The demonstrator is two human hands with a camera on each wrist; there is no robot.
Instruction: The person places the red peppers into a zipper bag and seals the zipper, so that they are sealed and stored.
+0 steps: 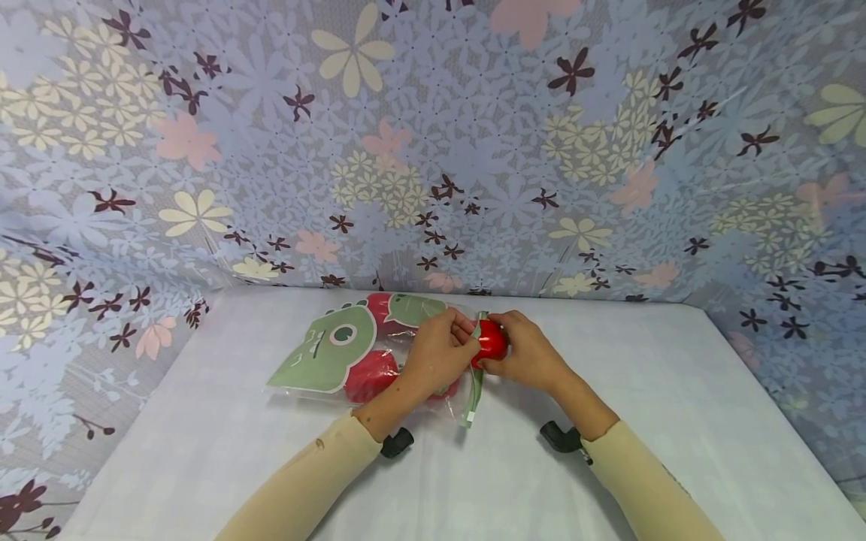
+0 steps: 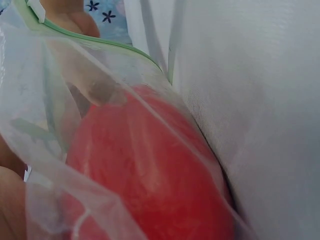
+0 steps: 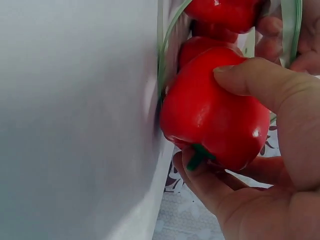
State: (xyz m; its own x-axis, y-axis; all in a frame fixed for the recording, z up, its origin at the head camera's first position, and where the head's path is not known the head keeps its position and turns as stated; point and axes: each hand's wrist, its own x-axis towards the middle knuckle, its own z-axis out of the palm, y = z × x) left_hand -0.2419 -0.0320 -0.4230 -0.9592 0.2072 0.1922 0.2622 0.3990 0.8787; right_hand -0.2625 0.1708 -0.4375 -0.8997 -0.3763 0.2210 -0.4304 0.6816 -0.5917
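Note:
A clear zip bag with a green dinosaur print lies on its side on the table, its green-edged mouth facing right. Red peppers show through its clear plastic. At the mouth my right hand grips a shiny red bell pepper, thumb on its side and fingers around its green-stemmed end. The pepper's other end is at the opening, with more red peppers behind it. My left hand pinches the upper edge of the bag's mouth, fingers curled by the green strip.
A white cloth covers the table. Floral fabric rises behind it and along both sides. Black wrist-camera mounts stick out beneath both forearms, close over the table.

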